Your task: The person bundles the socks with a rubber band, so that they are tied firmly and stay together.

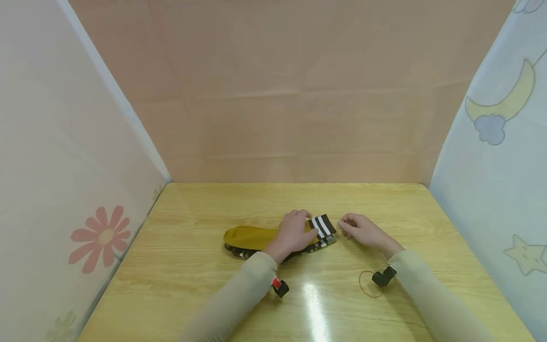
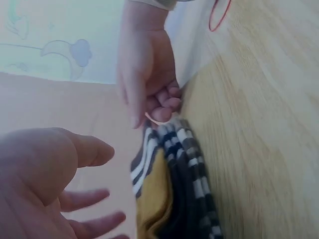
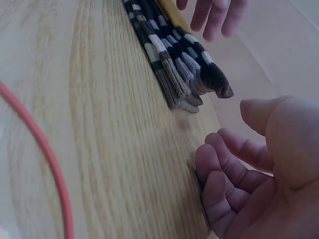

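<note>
A mustard-yellow sock [image 1: 249,237] with a dark, white-striped cuff [image 1: 323,225] lies on top of dark patterned socks [image 3: 162,47], making a flat stack on the table. Over the cuff end of this stack is my left hand [image 1: 295,232]; the left wrist view shows its thumb and fingers spread, with a gap between them and the socks. My right hand [image 1: 363,230] is just right of the cuffs, apart from them in the right wrist view. Its fingers are loosely curled, with nothing in them.
A thin red loop [image 1: 360,284] lies near the right wrist on the wood-grain table [image 1: 192,294]. A plain tan backdrop [image 1: 295,118] rises behind the table. Printed white panels [image 1: 491,190] stand along both sides.
</note>
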`<move>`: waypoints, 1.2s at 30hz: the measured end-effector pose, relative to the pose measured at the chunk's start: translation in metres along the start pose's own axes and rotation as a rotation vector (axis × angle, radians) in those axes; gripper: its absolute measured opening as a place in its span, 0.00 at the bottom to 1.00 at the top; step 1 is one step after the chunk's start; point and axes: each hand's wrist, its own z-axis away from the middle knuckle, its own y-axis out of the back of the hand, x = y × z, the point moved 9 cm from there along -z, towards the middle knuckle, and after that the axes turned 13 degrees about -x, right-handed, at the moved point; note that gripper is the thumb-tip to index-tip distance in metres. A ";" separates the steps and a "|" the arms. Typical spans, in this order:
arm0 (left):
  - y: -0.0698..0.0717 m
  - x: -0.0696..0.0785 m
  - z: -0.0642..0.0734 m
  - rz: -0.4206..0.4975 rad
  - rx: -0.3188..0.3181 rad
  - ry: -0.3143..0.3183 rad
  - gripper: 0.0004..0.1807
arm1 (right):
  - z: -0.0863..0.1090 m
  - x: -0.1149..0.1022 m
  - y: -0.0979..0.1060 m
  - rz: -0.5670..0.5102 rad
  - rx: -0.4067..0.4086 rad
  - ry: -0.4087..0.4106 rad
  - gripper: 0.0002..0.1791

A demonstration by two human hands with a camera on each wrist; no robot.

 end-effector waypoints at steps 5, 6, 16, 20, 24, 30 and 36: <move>-0.011 -0.009 -0.016 -0.082 -0.036 0.133 0.37 | -0.002 0.002 0.000 -0.001 -0.007 -0.007 0.20; -0.013 -0.011 -0.018 -0.096 -0.044 0.149 0.36 | -0.002 0.003 0.000 -0.004 -0.011 -0.006 0.20; -0.026 -0.016 -0.029 -0.205 -0.088 0.170 0.36 | -0.005 0.008 0.002 -0.032 -0.027 0.000 0.20; -0.032 -0.013 -0.030 -0.198 -0.118 0.152 0.37 | 0.000 0.004 0.000 -0.005 -0.013 0.038 0.18; -0.037 -0.015 -0.029 -0.152 -0.111 0.149 0.38 | 0.012 -0.003 -0.003 0.099 0.002 0.060 0.14; -0.039 -0.018 -0.032 -0.100 -0.128 0.151 0.39 | 0.034 -0.018 -0.012 0.267 -0.030 0.076 0.09; -0.038 -0.027 -0.036 0.022 -0.150 0.152 0.39 | 0.053 -0.026 -0.024 0.321 -0.119 0.141 0.07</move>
